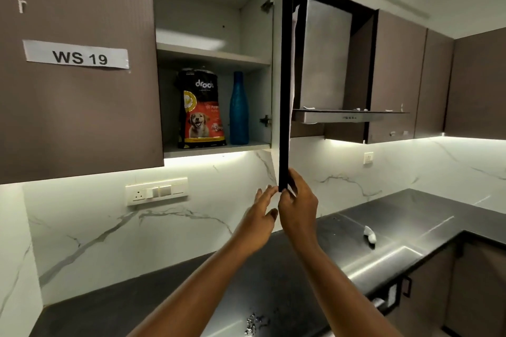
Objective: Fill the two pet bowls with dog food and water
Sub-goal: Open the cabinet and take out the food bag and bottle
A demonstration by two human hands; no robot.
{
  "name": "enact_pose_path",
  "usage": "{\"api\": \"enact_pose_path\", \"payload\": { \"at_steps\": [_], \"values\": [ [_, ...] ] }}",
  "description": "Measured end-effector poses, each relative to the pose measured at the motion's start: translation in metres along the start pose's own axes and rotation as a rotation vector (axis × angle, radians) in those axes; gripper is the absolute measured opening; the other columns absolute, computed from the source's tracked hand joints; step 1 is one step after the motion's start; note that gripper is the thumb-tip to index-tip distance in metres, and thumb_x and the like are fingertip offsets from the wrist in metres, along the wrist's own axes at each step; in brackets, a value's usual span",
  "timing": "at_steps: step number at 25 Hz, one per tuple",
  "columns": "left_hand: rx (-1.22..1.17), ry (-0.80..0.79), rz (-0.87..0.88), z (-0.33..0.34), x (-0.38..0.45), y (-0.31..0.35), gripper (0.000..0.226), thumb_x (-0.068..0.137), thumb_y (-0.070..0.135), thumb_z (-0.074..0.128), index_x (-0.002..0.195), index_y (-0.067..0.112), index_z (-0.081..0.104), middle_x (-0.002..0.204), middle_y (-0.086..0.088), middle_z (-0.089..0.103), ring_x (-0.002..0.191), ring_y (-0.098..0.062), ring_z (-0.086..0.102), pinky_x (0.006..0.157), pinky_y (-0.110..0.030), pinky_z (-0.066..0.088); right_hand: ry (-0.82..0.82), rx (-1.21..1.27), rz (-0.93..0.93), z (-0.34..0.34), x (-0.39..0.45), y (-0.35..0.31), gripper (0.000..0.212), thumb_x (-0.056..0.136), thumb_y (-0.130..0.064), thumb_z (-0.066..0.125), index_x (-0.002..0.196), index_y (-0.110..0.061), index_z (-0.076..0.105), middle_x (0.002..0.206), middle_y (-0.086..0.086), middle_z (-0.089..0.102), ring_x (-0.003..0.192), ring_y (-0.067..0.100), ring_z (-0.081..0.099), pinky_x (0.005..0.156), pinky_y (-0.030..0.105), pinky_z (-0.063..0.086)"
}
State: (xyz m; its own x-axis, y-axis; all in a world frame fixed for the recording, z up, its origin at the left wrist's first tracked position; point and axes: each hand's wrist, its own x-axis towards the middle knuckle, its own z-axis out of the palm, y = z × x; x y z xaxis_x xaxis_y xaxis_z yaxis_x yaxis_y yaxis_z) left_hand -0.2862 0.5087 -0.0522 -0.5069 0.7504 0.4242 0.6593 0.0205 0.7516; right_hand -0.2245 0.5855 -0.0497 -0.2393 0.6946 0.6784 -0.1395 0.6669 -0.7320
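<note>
Right hand [297,208] gripping open cabinet door [284,68] edge (left hand [260,216] beside), dog food bag [201,111] and blue bottle [239,109] inside

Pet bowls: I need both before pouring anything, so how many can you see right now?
0. The open cabinet holds only the dog food bag and a blue bottle on its lower shelf; the countertop shows none. Bowls may sit behind closed doors or outside the view.

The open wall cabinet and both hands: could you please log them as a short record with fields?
cabinet door: dark-edged cabinet door swung open, seen edge-on
lower shelf: black and red dog food bag upright, tall blue plastic bottle to its right
upper shelf: nothing visible
right hand: right hand gripping the door's bottom corner
left hand: left hand open beside it
pet bowls: not in view
</note>
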Motion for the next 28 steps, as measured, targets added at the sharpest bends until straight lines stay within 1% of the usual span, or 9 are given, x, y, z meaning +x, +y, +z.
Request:
{"api": "enact_pose_path", "payload": {
  "at_steps": [2,5,9,11,13,15,20,25,28],
  "values": [
    [-0.061,0.007,-0.007,0.021,0.004,0.018,0.058,0.102,0.014,0.042,0.153,0.033,0.021,0.164,0.001,0.016,0.151,-0.022,0.02,0.121,-0.043,0.026,-0.023,0.034,0.044,-0.023,0.01,0.001,0.041,0.099,0.0,0.053,0.139,-0.009,0.056,0.138,0.011,0.063,0.128,0.027,0.06,0.109,0.041,0.048],
    [-0.134,0.031,-0.019,0.055,0.009,0.04,0.061,0.101,0.01,0.044,0.154,0.027,0.02,0.162,0.002,0.024,0.149,-0.021,0.025,0.118,-0.042,0.031,-0.095,0.06,0.048,-0.06,0.025,0.005,0.04,0.099,-0.001,0.053,0.138,-0.01,0.058,0.135,0.011,0.065,0.125,0.026,0.062,0.107,0.041,0.05],
    [-0.045,0.042,-0.046,0.097,0.006,0.062,0.058,0.102,0.016,0.045,0.154,0.028,0.021,0.162,0.002,0.024,0.149,-0.021,0.024,0.121,-0.039,0.026,-0.156,0.04,0.091,-0.105,0.048,0.026,0.043,0.098,-0.001,0.055,0.14,-0.009,0.055,0.138,0.012,0.063,0.128,0.028,0.06,0.107,0.041,0.049],
    [0.005,0.061,-0.06,0.109,0.004,0.07,0.057,0.102,0.024,0.046,0.154,0.028,0.022,0.162,0.001,0.025,0.149,-0.021,0.026,0.119,-0.038,0.026,-0.161,0.031,0.106,-0.121,0.056,0.036,0.047,0.096,-0.003,0.057,0.143,-0.009,0.053,0.141,0.011,0.061,0.131,0.029,0.057,0.109,0.045,0.049],
    [0.034,0.095,-0.065,0.116,0.003,0.077,0.059,0.1,0.03,0.048,0.153,0.028,0.024,0.161,0.002,0.027,0.147,-0.021,0.028,0.117,-0.038,0.028,-0.155,0.029,0.116,-0.134,0.063,0.044,0.051,0.095,-0.003,0.06,0.144,-0.009,0.051,0.143,0.011,0.059,0.133,0.03,0.056,0.109,0.047,0.048],
    [0.076,0.123,-0.058,0.119,0.004,0.082,0.059,0.099,0.032,0.051,0.152,0.028,0.026,0.16,0.002,0.03,0.146,-0.021,0.031,0.115,-0.038,0.031,-0.144,0.038,0.131,-0.145,0.07,0.051,0.054,0.094,-0.003,0.062,0.146,-0.009,0.049,0.145,0.011,0.057,0.135,0.031,0.053,0.111,0.045,0.046],
    [0.126,0.145,-0.045,0.122,0.012,0.09,0.055,0.099,0.028,0.052,0.15,0.026,0.031,0.157,-0.001,0.035,0.143,-0.022,0.036,0.112,-0.036,0.034,-0.132,0.053,0.18,-0.166,0.08,0.062,0.063,0.095,-0.008,0.065,0.152,-0.01,0.038,0.157,0.011,0.043,0.145,0.031,0.04,0.115,0.04,0.036],
    [0.176,0.146,-0.055,0.138,0.022,0.094,0.055,0.099,0.028,0.051,0.15,0.022,0.031,0.156,-0.003,0.036,0.142,-0.024,0.038,0.112,-0.037,0.035,-0.167,0.012,0.143,-0.182,0.085,0.073,0.06,0.095,-0.011,0.066,0.15,-0.01,0.042,0.155,0.01,0.046,0.143,0.031,0.044,0.114,0.042,0.039],
    [0.195,0.151,-0.052,0.14,0.027,0.094,0.057,0.098,0.03,0.053,0.15,0.023,0.031,0.156,-0.003,0.037,0.141,-0.024,0.039,0.111,-0.038,0.037,-0.114,-0.032,0.05,-0.187,0.085,0.072,0.056,0.093,-0.013,0.067,0.146,-0.013,0.047,0.149,0.009,0.052,0.137,0.029,0.049,0.112,0.047,0.045]
  ]
}}
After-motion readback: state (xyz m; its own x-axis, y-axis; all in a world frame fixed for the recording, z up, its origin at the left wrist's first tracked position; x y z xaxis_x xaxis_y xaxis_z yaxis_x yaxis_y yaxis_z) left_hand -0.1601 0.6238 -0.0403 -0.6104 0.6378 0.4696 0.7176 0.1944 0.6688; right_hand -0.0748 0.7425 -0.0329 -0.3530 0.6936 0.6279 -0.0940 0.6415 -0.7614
